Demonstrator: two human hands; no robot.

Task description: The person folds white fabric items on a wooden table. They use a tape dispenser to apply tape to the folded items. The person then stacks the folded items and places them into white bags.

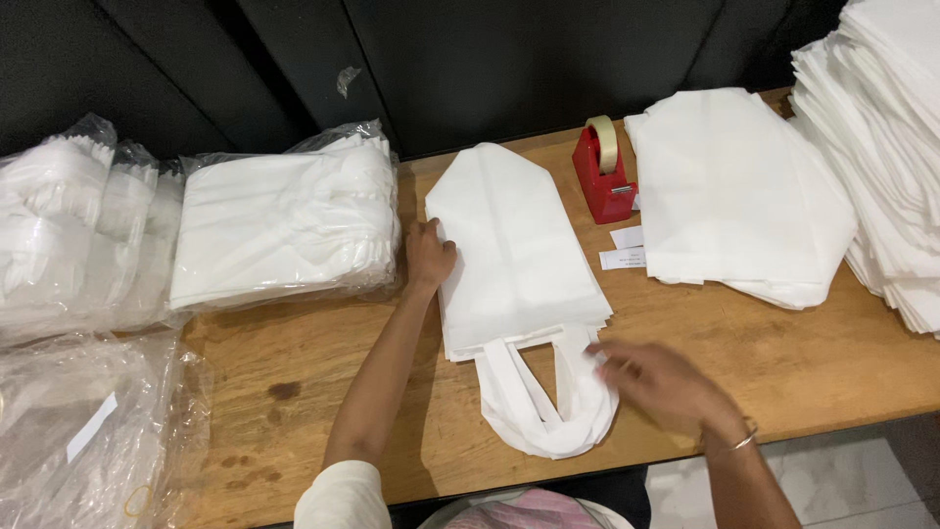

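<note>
A stack of white fabric bags [514, 250] lies flat in the middle of the wooden table [294, 392], their looped handles [548, 407] pointing toward me. My left hand [429, 255] rests on the stack's left edge, fingers curled against it. My right hand [658, 382] hovers blurred at the stack's lower right corner, fingertips touching the handles; whether it grips them is unclear. A thin bangle sits on that wrist.
A red tape dispenser [605, 174] stands behind the stack, with small paper slips [625, 249] beside it. More white bags lie piled at right [739, 191] and far right [881, 147]. Plastic-wrapped bundles [284, 220] fill the left side. A dark wall runs behind.
</note>
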